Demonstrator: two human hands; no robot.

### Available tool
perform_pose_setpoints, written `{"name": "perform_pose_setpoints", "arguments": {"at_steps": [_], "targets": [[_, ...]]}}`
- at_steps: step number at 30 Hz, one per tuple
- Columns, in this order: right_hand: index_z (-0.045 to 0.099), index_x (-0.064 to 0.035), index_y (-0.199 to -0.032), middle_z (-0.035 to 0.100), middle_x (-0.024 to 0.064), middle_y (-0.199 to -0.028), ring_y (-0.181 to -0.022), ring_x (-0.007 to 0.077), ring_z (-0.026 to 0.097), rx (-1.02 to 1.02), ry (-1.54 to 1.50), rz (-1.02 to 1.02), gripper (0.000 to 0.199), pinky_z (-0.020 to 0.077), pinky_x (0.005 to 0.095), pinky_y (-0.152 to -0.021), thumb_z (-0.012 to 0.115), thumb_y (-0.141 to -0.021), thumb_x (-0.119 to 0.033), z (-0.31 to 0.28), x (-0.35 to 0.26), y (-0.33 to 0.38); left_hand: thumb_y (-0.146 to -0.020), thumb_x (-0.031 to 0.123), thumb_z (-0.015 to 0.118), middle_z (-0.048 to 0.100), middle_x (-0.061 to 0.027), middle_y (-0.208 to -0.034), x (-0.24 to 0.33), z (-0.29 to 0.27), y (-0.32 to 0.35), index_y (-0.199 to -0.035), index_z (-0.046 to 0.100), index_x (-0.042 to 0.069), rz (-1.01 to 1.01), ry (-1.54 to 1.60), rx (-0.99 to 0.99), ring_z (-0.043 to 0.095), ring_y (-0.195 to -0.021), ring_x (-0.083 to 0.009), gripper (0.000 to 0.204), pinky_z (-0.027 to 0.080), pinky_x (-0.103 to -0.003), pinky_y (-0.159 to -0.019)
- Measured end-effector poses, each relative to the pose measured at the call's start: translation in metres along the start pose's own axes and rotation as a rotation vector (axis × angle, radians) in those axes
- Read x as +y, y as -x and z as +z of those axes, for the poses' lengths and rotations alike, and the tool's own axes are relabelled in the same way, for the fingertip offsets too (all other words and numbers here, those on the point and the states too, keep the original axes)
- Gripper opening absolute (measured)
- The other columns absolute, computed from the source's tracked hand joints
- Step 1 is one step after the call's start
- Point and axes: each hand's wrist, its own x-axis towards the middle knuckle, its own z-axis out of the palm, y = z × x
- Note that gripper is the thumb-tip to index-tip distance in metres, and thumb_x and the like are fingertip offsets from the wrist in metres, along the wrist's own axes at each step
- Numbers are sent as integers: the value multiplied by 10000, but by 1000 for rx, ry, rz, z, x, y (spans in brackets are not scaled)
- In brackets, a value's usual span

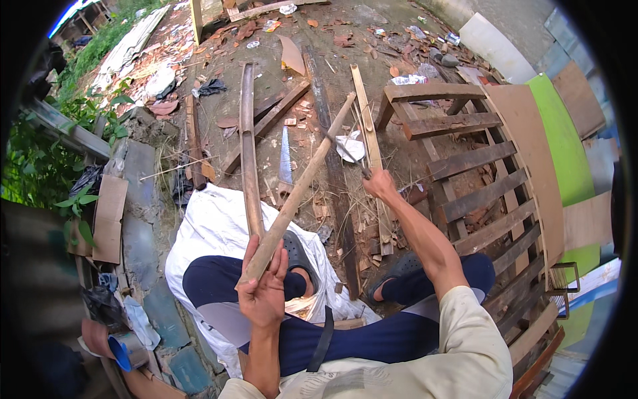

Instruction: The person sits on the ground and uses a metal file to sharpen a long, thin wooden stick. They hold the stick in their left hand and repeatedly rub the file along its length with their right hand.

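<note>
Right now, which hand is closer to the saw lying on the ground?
The right hand. It is off to the saw's right, raised with a blade in its grip. The left hand is lower in the picture, closer to the body, gripping the bamboo strip.

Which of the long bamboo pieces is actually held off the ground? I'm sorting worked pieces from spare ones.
The pale bamboo strip gripped at its near end by the left hand; it slants upward. The darker bamboo pole beside it lies on the ground, untouched.

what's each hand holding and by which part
The left hand has its grip on the near end of a long bamboo strip. The right hand holds a blade by its handle end.
</note>
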Motion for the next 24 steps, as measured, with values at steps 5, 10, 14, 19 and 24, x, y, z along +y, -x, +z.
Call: {"name": "perform_pose_setpoints", "arguments": {"at_steps": [5,10,14,19,24], "targets": [[661,-55,-887,676,234,-806,-822,437,653,26,-13,-158,232,510,508,-752,636,-790,-265,-30,-37,35,-836,176,473,350,-360,-1451,3,10,-4,-1498,213,-83,10,-20,-52,364,-1368,-484,756,327,-497,-1166],[676,-48,-899,679,231,-810,-819,434,657,136,-88,-105,254,508,488,-740,658,-791,-277,-69,-63,67,-863,155,463,342,-349,-1457,6,29,-5,-1512,189,-56,40,14,-88,362,-1372,-473,735,315,-495,-1173],[678,-33,-879,672,220,-777,-781,420,657,101,-77,-147,280,502,458,-714,691,-811,-304,-111,-76,127,-908,155,452,328,-322,-1476,1,50,-22,-1518,176,-37,38,-9,-162,357,-1388,-432,696,314,-471,-1178],[662,-38,-869,638,195,-681,-681,381,646,157,-266,-236,304,488,446,-637,716,-839,-335,-110,-85,178,-989,493,415,310,-248,-1512,-42,52,-88,-1545,74,18,7,-153,-239,356,-1405,-343,807,298,-420,-1186],[574,-4,-745,563,174,-581,-548,356,591,181,-381,-324,310,431,426,-535,735,-842,-250,-85,-107,236,-731,878,330,238,-225,-1549,-76,24,-100,-1554,-11,60,-102,-225,-218,302,-1432,-338,1210,285,-416,-1186]]}}
